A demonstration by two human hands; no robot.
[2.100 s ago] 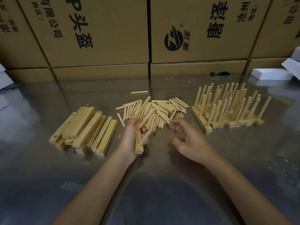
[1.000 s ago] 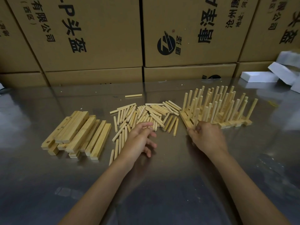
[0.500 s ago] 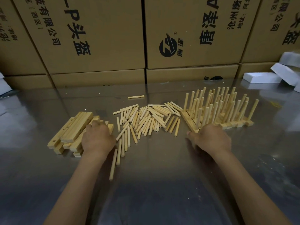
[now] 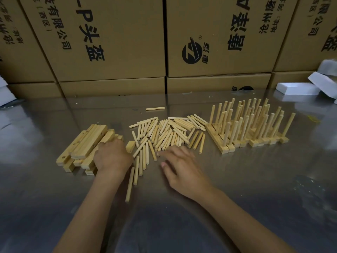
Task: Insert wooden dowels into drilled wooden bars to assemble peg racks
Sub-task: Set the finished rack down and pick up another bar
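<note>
A stack of drilled wooden bars (image 4: 85,141) lies at the left of the steel table (image 4: 255,189). My left hand (image 4: 113,157) rests on the stack's right side and grips one bar (image 4: 130,145), whose end sticks out past my fingers. Loose dowels (image 4: 169,132) are heaped in the middle. My right hand (image 4: 182,167) is palm down at the heap's near edge, fingers stretched out and touching the nearest dowels. Several finished peg racks (image 4: 251,125) stand together at the right, pegs upright.
Stacked cardboard cartons (image 4: 113,42) wall off the back of the table. White boxes (image 4: 295,88) lie at the back right. One stray dowel (image 4: 155,108) lies behind the heap, and a few dowels (image 4: 129,185) trail toward me between my hands.
My right hand has left the finished racks and moved left to the dowel heap. My left hand stays on the bar stack, and one bar's end now pokes out beside it.
</note>
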